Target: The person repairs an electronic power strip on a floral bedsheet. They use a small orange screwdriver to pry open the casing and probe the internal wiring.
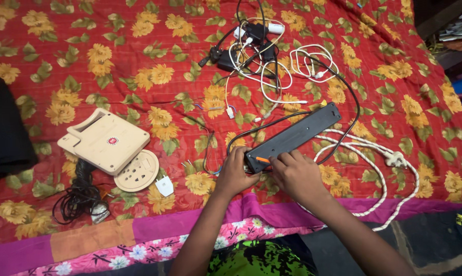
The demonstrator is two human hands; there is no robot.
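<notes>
A long black power strip (pixel 297 134) lies flat on a red flowered bedspread (pixel 139 76), its back side up. My left hand (pixel 236 171) grips the strip's near end. My right hand (pixel 296 173) rests beside it on the same end, fingers pinched on a small orange-handled tool (pixel 262 159) that touches the strip. A thick white braided cord (pixel 374 153) with a white plug (pixel 395 159) loops to the right of the strip.
A cream extension box (pixel 106 140) with a round socket plate (pixel 137 170) and a black coiled cable (pixel 80 197) lies at the left. A small white plug (pixel 164 185) sits nearby. Tangled white and black chargers and cables (pixel 259 48) lie at the top.
</notes>
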